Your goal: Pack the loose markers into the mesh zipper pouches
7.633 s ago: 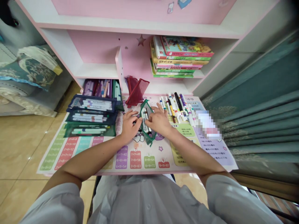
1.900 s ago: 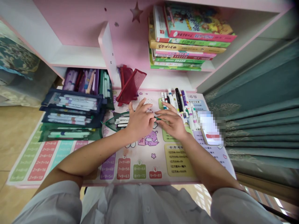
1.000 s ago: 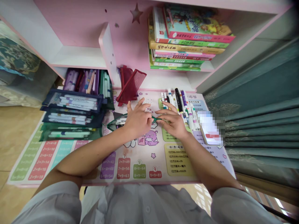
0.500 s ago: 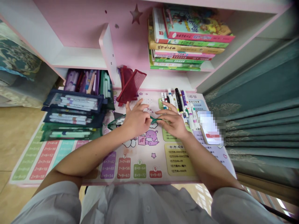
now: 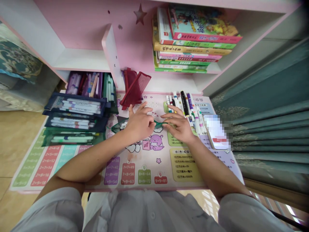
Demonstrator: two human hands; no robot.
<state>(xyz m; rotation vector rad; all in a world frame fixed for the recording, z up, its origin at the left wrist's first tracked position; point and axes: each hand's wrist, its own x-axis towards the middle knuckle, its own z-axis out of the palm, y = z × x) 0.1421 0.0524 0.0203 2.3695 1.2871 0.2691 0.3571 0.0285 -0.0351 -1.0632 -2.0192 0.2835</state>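
A green mesh pouch (image 5: 117, 127) with white markers inside lies at the middle of the desk, partly hidden under my left hand (image 5: 141, 122). My left thumb and index finger pinch it near its right part, the other fingers spread out. My right hand (image 5: 178, 125) grips the pouch's right end between thumb and fingers. Loose markers (image 5: 184, 104) in white, black and purple lie just beyond my right hand. Behind my left hand, red mesh pouches (image 5: 138, 87) lean against the shelf divider.
Blue pouches (image 5: 74, 106) and a green pouch (image 5: 72, 137), filled with markers, are stacked on the left. A purple pouch (image 5: 84, 84) stands behind them. A phone (image 5: 217, 132) lies on the right. Books (image 5: 193, 48) fill the shelf above the desk (image 5: 145, 158).
Both hands keep their hold on the green pouch. My left hand has shifted very slightly to the left, and the pouch's left end has closed up a little.
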